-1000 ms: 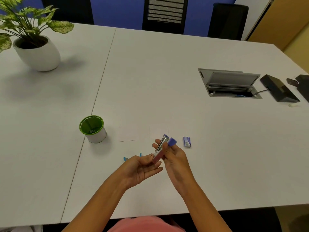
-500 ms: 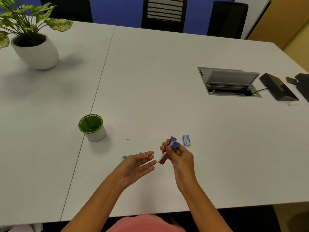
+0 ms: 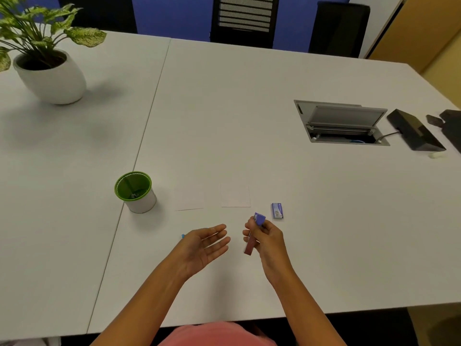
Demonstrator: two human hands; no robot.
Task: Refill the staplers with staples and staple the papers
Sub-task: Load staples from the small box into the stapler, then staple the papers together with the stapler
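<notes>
Right hand point(image 3: 268, 239) is wrapped around the stapler point(image 3: 260, 219), purple end up, tilted a bit. Left hand point(image 3: 202, 247) is loose, palm up, holding nothing, near the stapler at its 9 o'clock. The staple box point(image 3: 277, 210) lies on the table point(image 3: 249, 108) at the stapler's 1 o'clock, papers point(image 3: 235, 196) at 11, cup point(image 3: 136, 192) further out at 10.

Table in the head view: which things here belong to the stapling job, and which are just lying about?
For the job: stapler gripped in the right hand, small staple box, two white papers.
Lying about: potted plant, green cup, open cable hatch, black box.
</notes>
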